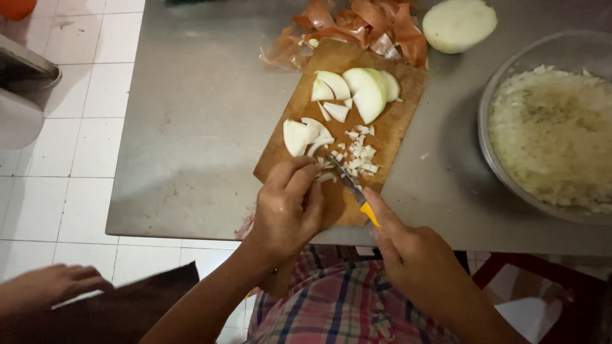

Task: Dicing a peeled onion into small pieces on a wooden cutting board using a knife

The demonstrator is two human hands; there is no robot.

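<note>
Fingers of right hand point(408, 245) grip a yellow-handled knife point(352, 190); left hand point(287, 207) fingers press diced onion point(358, 158).

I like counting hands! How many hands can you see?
3: left hand on the board, right hand holding the knife, and another person's hand at bottom left. More may be hidden.

To your left of the wooden cutting board point(347, 127), the steel desk point(197, 127) lies open for passing. On your right the wide glass bowl of chopped onion point(554, 137) blocks the way; orange onion skins point(363, 25) and a peeled white onion half point(459, 24) crowd the far edge.
</note>
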